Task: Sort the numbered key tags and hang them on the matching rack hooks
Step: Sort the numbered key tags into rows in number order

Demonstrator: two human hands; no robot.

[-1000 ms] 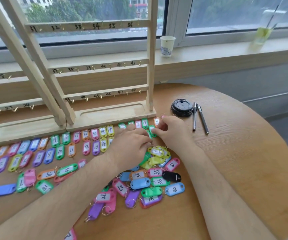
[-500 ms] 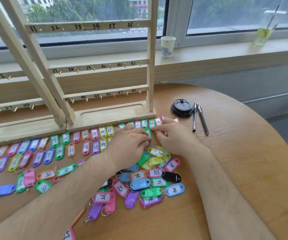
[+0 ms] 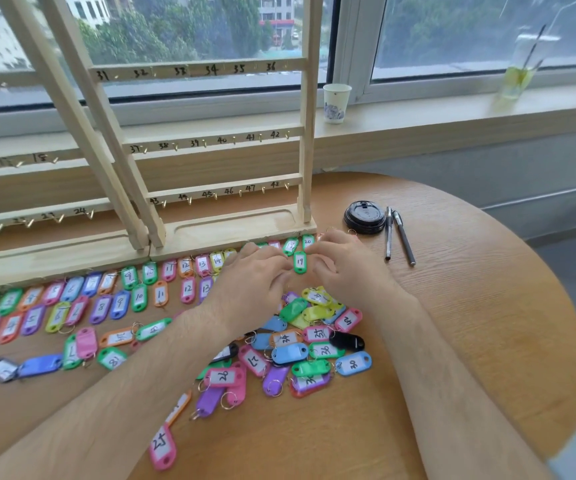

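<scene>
Bending over one small green plastic key tag marked 19 (image 3: pixel 299 262), the left hand (image 3: pixel 255 282) and the right hand (image 3: pixel 349 271) close on it from either side, with fingers curled and their tips at its edges. Whether either hand pinches the tag or only nudges it along the wood cannot be told. Neither is spread wide, and nothing else shows in them.

The tag lies flat on the round wooden table (image 3: pixel 453 323), just near of the green tag marked 20 (image 3: pixel 308 241) in the far row. It is probably being squared into a second row, so that the numbers run in order before hanging starts.

To the left, the sorted rows of coloured tags (image 3: pixel 141 289) follow the base of the pale wooden rack (image 3: pixel 231 143), and the numbered hooks in view carry no tags. Near of the hands sits the loose heap of unsorted tags (image 3: pixel 314 351). To the right lie a black round lid (image 3: pixel 364 216) and two pens (image 3: pixel 397 237).
</scene>
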